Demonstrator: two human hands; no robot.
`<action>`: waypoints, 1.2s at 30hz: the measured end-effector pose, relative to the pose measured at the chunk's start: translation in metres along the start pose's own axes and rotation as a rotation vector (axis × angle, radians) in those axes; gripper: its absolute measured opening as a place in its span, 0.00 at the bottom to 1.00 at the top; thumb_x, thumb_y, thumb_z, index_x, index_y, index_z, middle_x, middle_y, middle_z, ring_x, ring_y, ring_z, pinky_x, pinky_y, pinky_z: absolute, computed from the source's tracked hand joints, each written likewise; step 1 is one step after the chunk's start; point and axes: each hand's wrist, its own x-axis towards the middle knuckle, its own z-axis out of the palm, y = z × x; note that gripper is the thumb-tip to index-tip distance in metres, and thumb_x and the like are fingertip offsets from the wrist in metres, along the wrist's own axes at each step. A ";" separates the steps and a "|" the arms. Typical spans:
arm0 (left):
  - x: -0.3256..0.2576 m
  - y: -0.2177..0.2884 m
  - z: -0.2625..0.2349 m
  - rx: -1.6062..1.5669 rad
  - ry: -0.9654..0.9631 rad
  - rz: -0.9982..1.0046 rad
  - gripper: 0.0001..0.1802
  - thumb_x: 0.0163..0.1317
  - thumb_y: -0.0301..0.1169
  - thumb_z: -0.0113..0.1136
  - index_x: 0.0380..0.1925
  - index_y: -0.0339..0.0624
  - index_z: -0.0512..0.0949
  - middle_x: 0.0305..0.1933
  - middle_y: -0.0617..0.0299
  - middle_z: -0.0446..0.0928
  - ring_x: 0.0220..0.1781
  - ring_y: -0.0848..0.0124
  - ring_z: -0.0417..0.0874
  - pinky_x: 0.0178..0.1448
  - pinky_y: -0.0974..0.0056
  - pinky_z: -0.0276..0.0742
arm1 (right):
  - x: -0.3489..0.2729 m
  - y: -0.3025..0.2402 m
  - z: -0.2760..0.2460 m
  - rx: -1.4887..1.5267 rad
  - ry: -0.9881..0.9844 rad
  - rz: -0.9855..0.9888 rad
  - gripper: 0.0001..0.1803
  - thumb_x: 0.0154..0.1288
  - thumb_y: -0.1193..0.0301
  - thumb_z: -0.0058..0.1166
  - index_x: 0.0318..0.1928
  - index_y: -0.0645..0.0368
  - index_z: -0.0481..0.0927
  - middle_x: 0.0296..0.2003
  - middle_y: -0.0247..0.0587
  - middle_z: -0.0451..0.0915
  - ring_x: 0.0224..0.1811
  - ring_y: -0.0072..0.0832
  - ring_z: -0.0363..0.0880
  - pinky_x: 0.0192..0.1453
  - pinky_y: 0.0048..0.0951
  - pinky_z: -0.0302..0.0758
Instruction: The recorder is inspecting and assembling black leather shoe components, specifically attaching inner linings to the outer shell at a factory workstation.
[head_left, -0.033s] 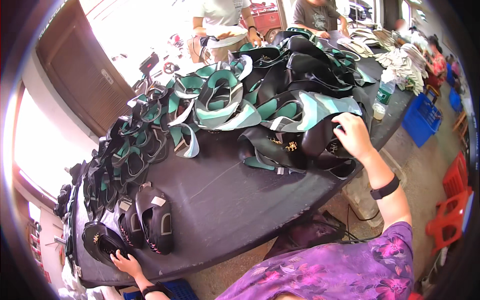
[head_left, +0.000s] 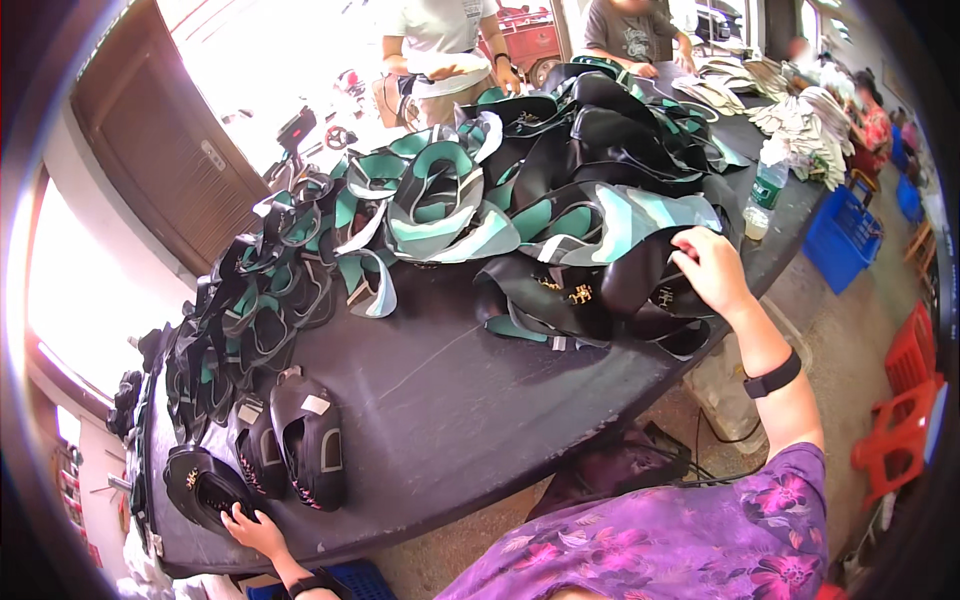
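At the table's right edge, my right hand (head_left: 708, 268) is closed, its fingers pinching the top edge of a black shoe upper (head_left: 632, 275) with a gold ornament. Another black upper (head_left: 550, 300) with gold ornaments lies just left of it. My left hand (head_left: 255, 532) is at the near left, fingers apart and laid against the rim of a black upper (head_left: 190, 478) that also bears a gold ornament. Beside that hand lie two black shoe uppers, a smaller one (head_left: 262, 450) and a longer one (head_left: 322, 455), with white tags and pink stitching.
Heaped uppers with green linings (head_left: 440, 200) cover the far side of the dark table (head_left: 420, 400). A plastic bottle (head_left: 765, 195) stands at the right edge. Blue baskets (head_left: 845, 240) and red stools (head_left: 900, 430) are on the floor. Two people stand across the table.
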 end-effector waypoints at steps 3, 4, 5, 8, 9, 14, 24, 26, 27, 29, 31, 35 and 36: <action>-0.005 0.034 -0.032 -0.151 0.035 0.018 0.20 0.47 0.24 0.55 0.44 0.38 0.68 0.56 0.45 0.62 0.59 0.51 0.62 0.61 0.51 0.57 | -0.002 0.014 -0.002 -0.063 -0.076 0.196 0.23 0.46 0.72 0.60 0.46 0.57 0.70 0.39 0.42 0.73 0.33 0.35 0.77 0.35 0.30 0.73; -0.004 0.050 -0.040 -0.300 0.035 0.057 0.19 0.48 0.23 0.54 0.43 0.37 0.69 0.54 0.46 0.63 0.58 0.52 0.62 0.61 0.51 0.57 | -0.001 0.016 -0.002 -0.063 -0.076 0.195 0.23 0.46 0.72 0.60 0.46 0.57 0.70 0.39 0.42 0.73 0.33 0.35 0.77 0.35 0.30 0.73; -0.002 0.068 -0.045 -0.409 0.068 0.106 0.16 0.50 0.22 0.52 0.42 0.34 0.70 0.51 0.50 0.66 0.54 0.57 0.67 0.58 0.56 0.62 | 0.000 0.019 0.003 -0.167 0.022 0.092 0.29 0.44 0.73 0.61 0.49 0.55 0.68 0.41 0.41 0.72 0.33 0.36 0.76 0.36 0.31 0.73; 0.003 0.150 -0.078 -1.011 -0.163 -0.062 0.14 0.51 0.19 0.50 0.41 0.35 0.70 0.49 0.55 0.68 0.45 0.68 0.72 0.49 0.66 0.68 | 0.009 0.033 0.015 -0.352 0.014 -0.037 0.34 0.41 0.74 0.63 0.53 0.52 0.64 0.45 0.43 0.69 0.38 0.40 0.75 0.41 0.35 0.73; 0.002 0.175 -0.088 -1.166 -0.214 -0.045 0.14 0.51 0.17 0.50 0.41 0.35 0.70 0.48 0.56 0.69 0.42 0.71 0.73 0.46 0.69 0.69 | 0.015 0.038 0.017 -0.435 -0.087 -0.065 0.34 0.41 0.72 0.64 0.52 0.51 0.63 0.46 0.46 0.68 0.44 0.43 0.73 0.44 0.39 0.72; -0.006 0.272 -0.152 -1.342 -0.577 0.354 0.18 0.46 0.15 0.54 0.40 0.38 0.71 0.45 0.57 0.70 0.40 0.72 0.74 0.45 0.70 0.71 | 0.051 0.041 0.011 -0.244 -0.012 -0.193 0.14 0.39 0.78 0.58 0.31 0.59 0.72 0.28 0.44 0.73 0.35 0.45 0.74 0.38 0.40 0.70; -0.040 0.366 -0.167 -1.757 -1.274 0.171 0.32 0.52 0.22 0.56 0.57 0.42 0.57 0.58 0.56 0.61 0.60 0.66 0.63 0.59 0.62 0.63 | 0.094 -0.118 -0.010 -0.372 0.066 -0.788 0.04 0.46 0.77 0.46 0.26 0.58 0.70 0.24 0.40 0.69 0.29 0.35 0.74 0.32 0.32 0.71; -0.046 0.382 -0.162 -1.783 -1.278 0.133 0.45 0.50 0.27 0.61 0.63 0.47 0.44 0.63 0.53 0.52 0.64 0.61 0.57 0.62 0.57 0.60 | 0.090 -0.135 0.001 -0.344 0.004 -0.868 0.04 0.47 0.74 0.46 0.27 0.58 0.72 0.24 0.39 0.70 0.29 0.34 0.74 0.34 0.32 0.71; -0.050 0.391 -0.159 -1.781 -1.276 0.122 0.45 0.50 0.27 0.61 0.63 0.47 0.44 0.63 0.53 0.52 0.64 0.61 0.57 0.62 0.57 0.60 | 0.087 -0.145 0.008 -0.314 -0.020 -0.898 0.04 0.47 0.73 0.46 0.27 0.58 0.72 0.25 0.39 0.71 0.29 0.34 0.74 0.34 0.32 0.71; -0.060 0.407 -0.154 -1.816 -1.249 0.104 0.53 0.46 0.27 0.66 0.64 0.49 0.37 0.64 0.49 0.47 0.63 0.59 0.57 0.62 0.58 0.61 | 0.077 -0.171 0.020 -0.269 -0.087 -0.977 0.05 0.47 0.72 0.47 0.27 0.57 0.73 0.25 0.38 0.71 0.30 0.33 0.75 0.35 0.31 0.72; -0.068 0.422 -0.150 -2.107 -1.135 -0.134 0.56 0.46 0.26 0.67 0.64 0.51 0.33 0.63 0.50 0.48 0.62 0.61 0.58 0.60 0.60 0.62 | 0.061 -0.201 0.032 -0.203 -0.171 -0.990 0.06 0.46 0.72 0.48 0.28 0.57 0.73 0.28 0.37 0.73 0.32 0.31 0.75 0.36 0.30 0.72; -0.067 0.419 -0.132 -2.107 -1.220 -0.338 0.41 0.51 0.25 0.62 0.59 0.49 0.46 0.54 0.57 0.61 0.53 0.70 0.67 0.51 0.65 0.71 | 0.051 -0.221 0.039 -0.045 -0.259 -1.096 0.12 0.47 0.74 0.47 0.36 0.59 0.75 0.38 0.40 0.72 0.37 0.33 0.73 0.38 0.32 0.72; -0.070 0.418 -0.136 -2.021 -1.262 -0.461 0.29 0.56 0.29 0.57 0.55 0.48 0.55 0.53 0.59 0.65 0.50 0.67 0.72 0.44 0.61 0.76 | 0.051 -0.218 0.046 0.090 -0.225 -1.073 0.22 0.47 0.78 0.48 0.47 0.57 0.72 0.48 0.45 0.68 0.39 0.35 0.73 0.42 0.34 0.72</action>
